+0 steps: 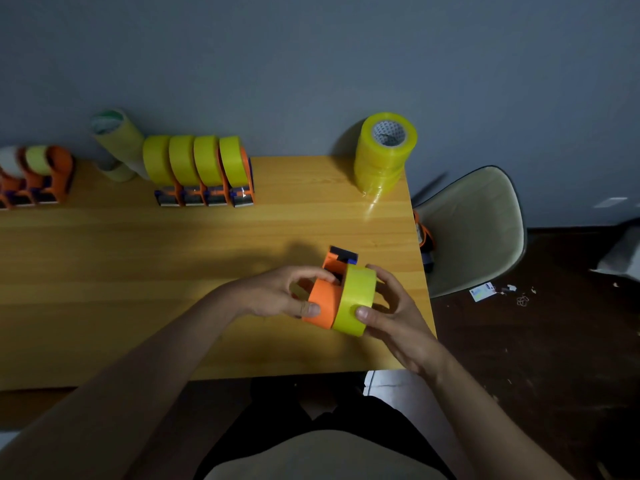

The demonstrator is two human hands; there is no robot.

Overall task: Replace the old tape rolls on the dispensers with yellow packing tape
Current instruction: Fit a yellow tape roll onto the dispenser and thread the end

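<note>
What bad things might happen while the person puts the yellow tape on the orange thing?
1. The yellow roll, held by the right hand, looks only partly seated on the orange dispenser that the left hand grips, so it might go on crooked or slip off.
2. Both hands work near the table's right edge, so a dropped roll could fall to the floor.

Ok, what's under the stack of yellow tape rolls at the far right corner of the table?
The stack of yellow tape rolls stands directly on the wooden table; nothing else shows beneath it. Its top core is open, but the inside lower down is hidden.
</note>
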